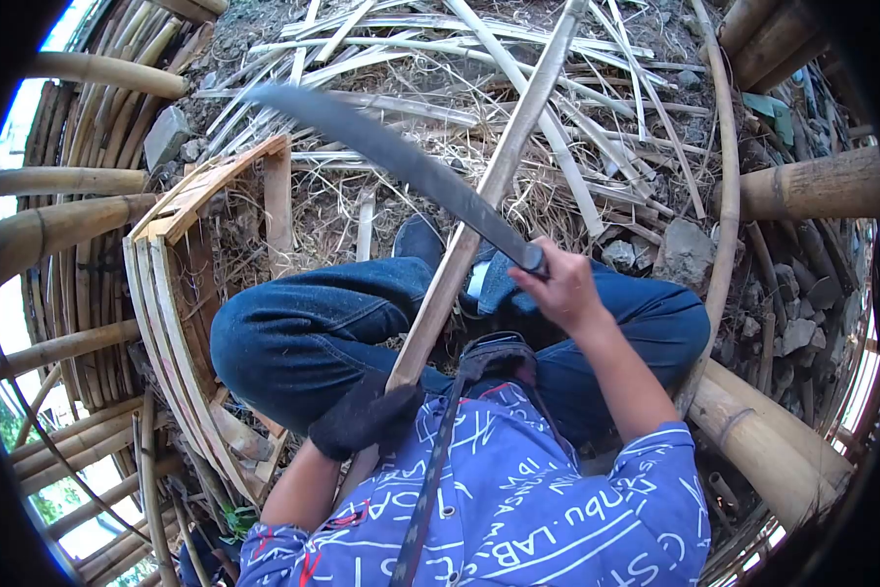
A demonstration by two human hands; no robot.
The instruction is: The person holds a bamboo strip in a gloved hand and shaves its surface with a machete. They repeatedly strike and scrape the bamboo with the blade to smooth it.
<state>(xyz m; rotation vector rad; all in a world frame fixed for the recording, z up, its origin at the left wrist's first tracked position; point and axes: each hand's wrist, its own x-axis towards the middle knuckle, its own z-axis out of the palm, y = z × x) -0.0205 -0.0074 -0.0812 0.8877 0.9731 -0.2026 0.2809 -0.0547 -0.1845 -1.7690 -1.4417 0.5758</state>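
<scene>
My right hand (pixel 563 286), bare, is wrapped round the handle of a long curved machete (pixel 401 161). Its dark blade points up and to the left and crosses over a long bamboo strip (pixel 504 161). In a dark glove, my left hand (pixel 367 416) grips the lower part of that strip close to my belly. The strip slants up and away between my knees, its far end at the top of the view. The machete's handle is mostly hidden in my fist.
Split bamboo slats (pixel 440 108) and fine shavings cover the ground ahead. A wooden crate (pixel 151 293) stands at my left. Broken stones (pixel 690 252) lie at the right beside thick bamboo poles (pixel 802 186). A bamboo pole wall (pixel 78 342) rises on the left.
</scene>
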